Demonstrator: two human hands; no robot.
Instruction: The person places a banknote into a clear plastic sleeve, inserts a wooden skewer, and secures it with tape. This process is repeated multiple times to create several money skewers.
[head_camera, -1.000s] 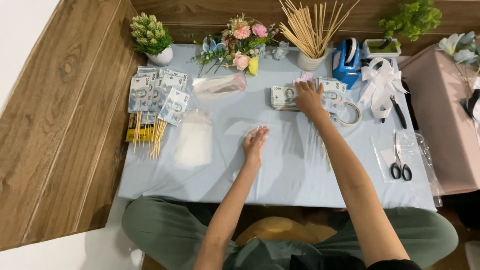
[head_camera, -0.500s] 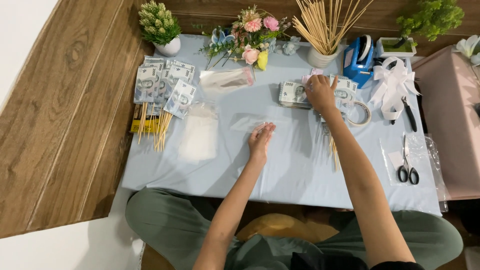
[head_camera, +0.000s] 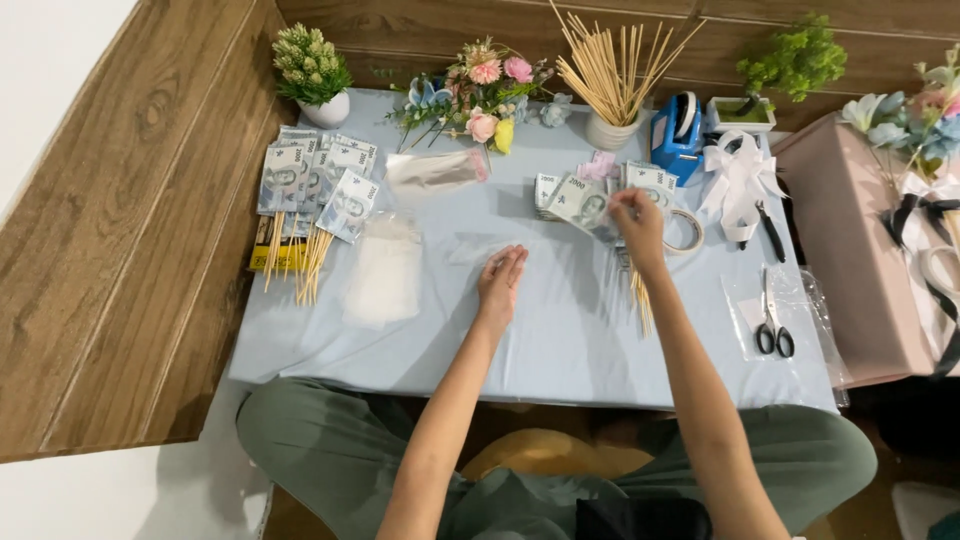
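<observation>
My right hand (head_camera: 640, 215) is up near the far edge of the tabletop (head_camera: 560, 340), right of centre. Its fingers are pinched on one banknote (head_camera: 583, 203), lifted at a tilt off the banknote stack (head_camera: 552, 190) lying flat just beneath and to the left. The note's far end hangs over the stack; my thumb side is hidden, so I cannot tell how deep the pinch goes.

My left hand (head_camera: 500, 283) lies near the middle of the tabletop, palm down, fingers straight and close together, holding nothing. The fingertips rest on a clear plastic sleeve (head_camera: 478, 248), faint against the pale blue cover; its edges are hard to trace.

Around the work:
- Left far corner: finished notes on skewers (head_camera: 315, 185), fanned, sticks pointing toward the near edge.
- Beside them, toward the centre: a pile of clear bags (head_camera: 385, 275).
- A few loose skewers (head_camera: 640, 295) lie just under my right forearm.
- Far edge, centre right: a cup of skewers (head_camera: 612, 75), upright.
- Right of it: a blue tape dispenser (head_camera: 676, 135); a tape roll (head_camera: 685, 230) lies flat just beside my right hand.
- Near the right edge: scissors (head_camera: 772, 320), blades closed, handles toward me.
- Far edge, centre: artificial flowers (head_camera: 480, 90).
</observation>
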